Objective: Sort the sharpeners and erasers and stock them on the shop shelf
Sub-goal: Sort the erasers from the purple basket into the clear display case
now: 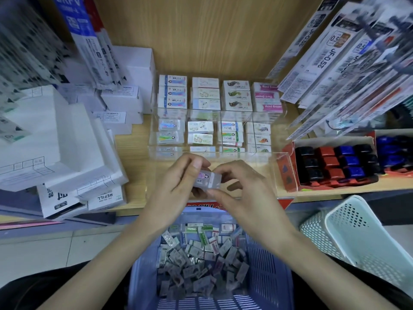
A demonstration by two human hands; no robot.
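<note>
Both of my hands meet over the front edge of the wooden shelf [138, 139]. My left hand [178, 182] and my right hand [241, 186] together pinch a small stack of wrapped erasers [209, 179] between their fingertips. Behind the hands a clear acrylic display case [277, 117] holds rows of boxed erasers in several compartments. Pink "Hard Eraser" boxes [267, 97] fill its back right column. Below my forearms a blue plastic basket [268, 265] holds a heap of loose wrapped erasers [199, 262].
White refill boxes [55, 139] are stacked at the left of the shelf. A red tray of black, red and blue sharpeners [335, 164] stands at the right. Hanging pen-refill packs [348, 63] lean in from the upper right. A white mesh basket [362, 231] sits at the lower right.
</note>
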